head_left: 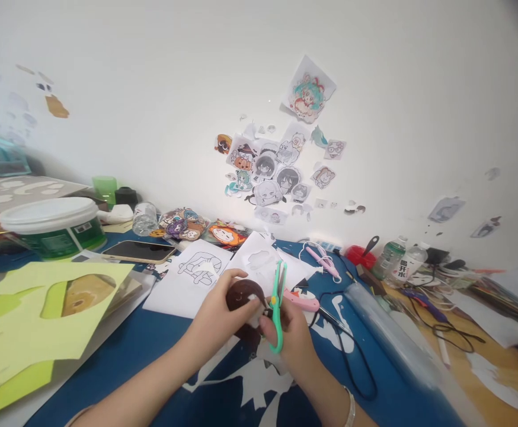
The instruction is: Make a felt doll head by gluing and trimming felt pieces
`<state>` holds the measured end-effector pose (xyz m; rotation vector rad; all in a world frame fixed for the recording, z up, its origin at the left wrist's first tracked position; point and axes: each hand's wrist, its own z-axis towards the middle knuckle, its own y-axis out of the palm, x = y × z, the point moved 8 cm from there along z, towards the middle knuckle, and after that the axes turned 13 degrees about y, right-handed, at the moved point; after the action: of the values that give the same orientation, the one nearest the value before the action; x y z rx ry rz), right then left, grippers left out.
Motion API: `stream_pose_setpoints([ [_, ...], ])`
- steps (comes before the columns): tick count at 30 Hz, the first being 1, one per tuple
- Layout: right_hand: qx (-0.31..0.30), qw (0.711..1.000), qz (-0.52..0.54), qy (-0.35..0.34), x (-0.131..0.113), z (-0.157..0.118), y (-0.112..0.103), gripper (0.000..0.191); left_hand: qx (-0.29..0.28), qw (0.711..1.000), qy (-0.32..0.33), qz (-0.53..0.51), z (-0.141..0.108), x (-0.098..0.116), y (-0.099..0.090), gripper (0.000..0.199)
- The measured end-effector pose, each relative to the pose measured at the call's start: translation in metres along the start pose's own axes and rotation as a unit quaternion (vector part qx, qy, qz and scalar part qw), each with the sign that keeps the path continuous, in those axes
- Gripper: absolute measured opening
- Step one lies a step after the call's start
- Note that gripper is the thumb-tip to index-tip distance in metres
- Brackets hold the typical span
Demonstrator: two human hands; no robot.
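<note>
My left hand (218, 311) is closed on a dark brown cutout (242, 292) with a pale patch near the thumb. The kind of cutout is hard to make out. Turquoise scissors (277, 326) sit in my right hand (297, 335), blades pointing up and a little parted, right beside the brown piece. Whether the blades touch it cannot be seen. Below both hands, white paper scraps (259, 379) lie on the blue desk mat (152, 367). Behind my left hand rests a sheet with a line drawing (170, 290). A pink craft knife (303, 301) lies just beyond my right hand.
At left are yellow-green cut sheets (94, 320), a phone (138, 251) and a white-lidded tub (58, 228). Piled cutouts (183, 224) lie near the wall. On the right are a clear plastic roll (387, 332), a black cord (352, 373) and water bottles (408, 264).
</note>
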<state>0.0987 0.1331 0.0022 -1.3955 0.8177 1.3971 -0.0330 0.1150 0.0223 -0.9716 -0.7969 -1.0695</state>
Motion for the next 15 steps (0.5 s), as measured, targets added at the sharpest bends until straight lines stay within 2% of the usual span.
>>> stream_pose_setpoints([
  [4,0.019,0.999,0.025,-0.009,-0.001,0.002,-0.005,0.028,-0.038,0.992,-0.084,-0.087,0.000,-0.016,0.012,0.032],
  [6,0.000,1.000,0.023,-0.003,0.001,0.004,-0.004,0.032,-0.050,0.989,-0.097,-0.101,0.000,-0.016,0.013,0.034],
  [11,-0.120,0.992,0.023,0.005,-0.001,0.008,0.003,0.045,-0.032,0.993,-0.055,-0.100,0.004,-0.002,-0.002,0.033],
  [15,-0.182,0.982,-0.034,0.021,-0.006,0.004,0.003,0.048,-0.022,0.994,-0.042,-0.102,0.005,0.008,-0.012,0.030],
])
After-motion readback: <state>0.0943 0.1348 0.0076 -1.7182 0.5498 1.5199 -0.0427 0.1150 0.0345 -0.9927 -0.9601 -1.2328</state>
